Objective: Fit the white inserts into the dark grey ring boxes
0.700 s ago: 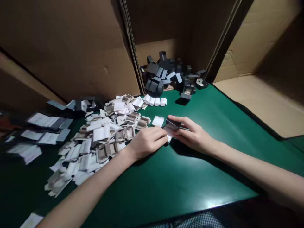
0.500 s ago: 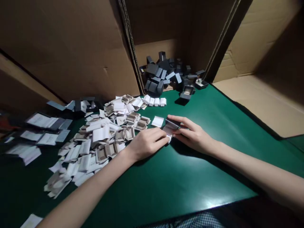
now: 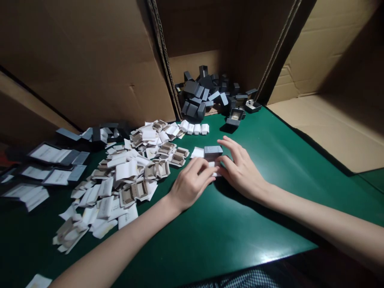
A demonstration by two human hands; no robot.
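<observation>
My two hands meet over a small dark grey box (image 3: 213,151) with a white insert under it, on the green table (image 3: 216,232). My left hand (image 3: 190,184) has its fingers curled and pinches the white insert at the box's near side. On the right of the box, my right hand (image 3: 238,170) holds it with thumb and fingers, the other fingers spread above it. A loose white insert (image 3: 197,152) lies just left of the box.
A wide heap of white and tan folded inserts (image 3: 129,176) covers the table's left. Flat grey box blanks (image 3: 48,160) lie at far left. A pile of assembled dark boxes (image 3: 210,96) fills the open cardboard carton (image 3: 195,60) at the back. A cardboard flap (image 3: 336,128) lies right.
The box has been turned upright and lifted a little toward the back. My left hand has shifted forward to its near side. My right hand's fingers have spread more.
</observation>
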